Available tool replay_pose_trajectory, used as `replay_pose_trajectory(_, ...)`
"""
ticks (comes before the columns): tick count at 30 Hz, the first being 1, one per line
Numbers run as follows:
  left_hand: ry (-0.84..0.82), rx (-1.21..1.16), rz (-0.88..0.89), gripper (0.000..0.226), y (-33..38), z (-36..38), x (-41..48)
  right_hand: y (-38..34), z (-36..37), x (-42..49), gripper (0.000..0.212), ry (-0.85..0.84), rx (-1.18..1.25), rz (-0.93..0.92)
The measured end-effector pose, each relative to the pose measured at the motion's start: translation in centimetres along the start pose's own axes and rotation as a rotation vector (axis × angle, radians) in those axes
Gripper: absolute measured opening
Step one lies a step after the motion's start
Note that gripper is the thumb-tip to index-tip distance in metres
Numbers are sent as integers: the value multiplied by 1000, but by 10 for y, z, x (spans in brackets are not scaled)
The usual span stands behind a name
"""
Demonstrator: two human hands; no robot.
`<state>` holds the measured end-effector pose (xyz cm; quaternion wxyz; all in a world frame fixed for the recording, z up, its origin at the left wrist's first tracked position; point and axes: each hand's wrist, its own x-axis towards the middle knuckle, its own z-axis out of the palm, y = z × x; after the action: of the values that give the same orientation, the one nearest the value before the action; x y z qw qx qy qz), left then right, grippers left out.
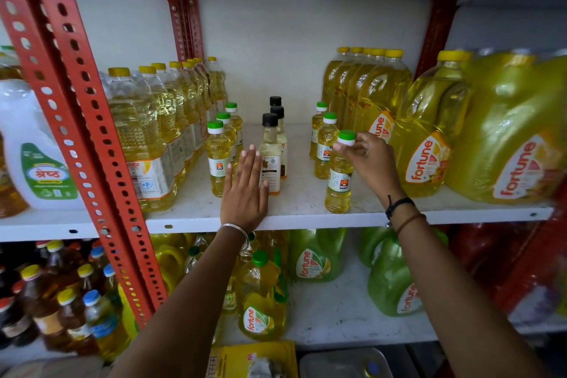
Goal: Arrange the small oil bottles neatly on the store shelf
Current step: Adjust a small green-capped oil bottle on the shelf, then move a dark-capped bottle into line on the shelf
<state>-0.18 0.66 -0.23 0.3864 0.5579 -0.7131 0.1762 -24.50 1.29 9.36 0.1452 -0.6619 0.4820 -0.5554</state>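
Observation:
Small oil bottles stand in three short rows on the white shelf (306, 218). The left row has green caps, its front bottle (217, 160) upright. The middle row has black caps, with a pale front bottle (270, 157). The right row has green caps; its front bottle (340, 175) stands near the shelf edge. My right hand (372, 160) pinches this bottle's green cap from the right. My left hand (245, 190) lies flat, fingers straight, between the left and middle rows, touching the black-capped front bottle's side.
Tall yellow-capped oil bottles (153, 138) line the left, large Fortune jugs (429, 138) the right. A red perforated upright (76, 120) crosses the left side. The lower shelf holds more jugs (264, 295) and dark bottles (61, 301). Bare shelf lies between the rows.

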Motion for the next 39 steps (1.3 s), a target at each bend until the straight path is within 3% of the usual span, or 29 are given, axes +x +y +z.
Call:
replay_pose_trajectory(6,30,-3,0,61,-11,-15,-7,-9,4,-9,54,125,-8,27)
replay_pose_trajectory(11,86,100,-14,60,-43,-36,-16,-36,24,-22,46,382,-67,-215)
replay_pose_trajectory(17,37,134,-52,60,-77,-47,-17,-51,79,-24,35,180,38,-237)
replay_pose_trajectory(24,22,97,-43,61,-89,-42,-17,-46,123,11,45,-77,206,54)
replay_pose_trajectory(27,16,97,-40,61,-89,-42,-18,-42,128,22,39,-144,225,92)
replay_pose_trajectory(39,-7,90,-32,61,-90,-41,-19,-41,127,25,26,-27,124,120)
